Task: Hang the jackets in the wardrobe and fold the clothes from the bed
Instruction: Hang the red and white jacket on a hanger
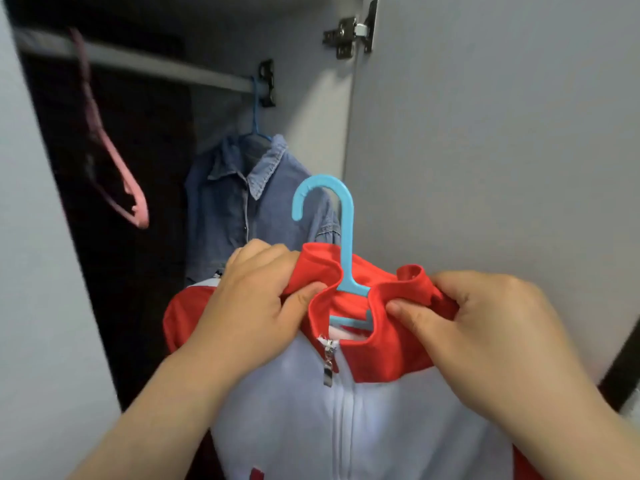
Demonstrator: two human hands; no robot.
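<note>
A red and white zip jacket (349,417) sits on a light blue plastic hanger (341,216), held up in front of the open wardrobe. My left hand (252,299) grips the red collar on the left of the hanger neck. My right hand (485,327) pinches the collar on the right. The hanger's hook points up and is free of the rail. The zip is closed up to the collar.
A white rail (149,62) crosses the wardrobe's top. A denim jacket (242,202) hangs from it on a blue hanger at the right end. An empty pink hanger (114,161) hangs at the left. The open wardrobe door (502,150) with its hinge (349,31) stands on the right.
</note>
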